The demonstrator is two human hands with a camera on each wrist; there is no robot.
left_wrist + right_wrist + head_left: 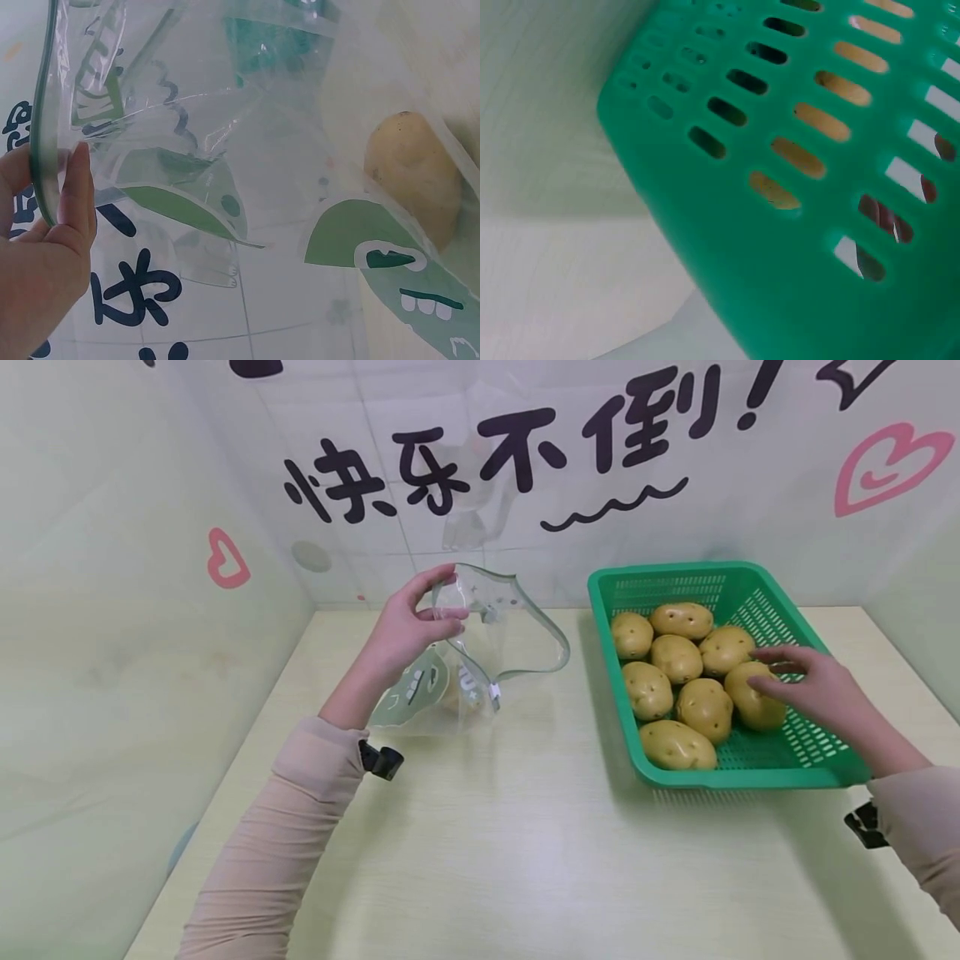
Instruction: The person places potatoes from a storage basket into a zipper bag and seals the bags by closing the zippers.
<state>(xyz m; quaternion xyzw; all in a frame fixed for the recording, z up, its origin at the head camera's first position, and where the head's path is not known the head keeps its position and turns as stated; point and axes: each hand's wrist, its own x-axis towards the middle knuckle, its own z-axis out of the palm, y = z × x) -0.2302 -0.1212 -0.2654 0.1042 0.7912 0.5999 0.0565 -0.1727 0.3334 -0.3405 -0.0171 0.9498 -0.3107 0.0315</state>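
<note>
My left hand pinches the rim of a clear plastic zip bag with a green cartoon print. The bag's mouth gapes toward the right, and a white slider sits on its zip. Through the plastic in the left wrist view, a potato shows at the bag's lower end. On the right, several potatoes lie in a green basket. Over the rightmost potato is my right hand, thumb and fingers apart; firm contact is unclear. The basket wall mostly hides this hand in the right wrist view.
A pale wooden table carries the bag and basket. Behind it stands a white covered wall with black lettering and pink hearts. Another pale covering closes off the left side. The slotted basket side fills much of the right wrist view.
</note>
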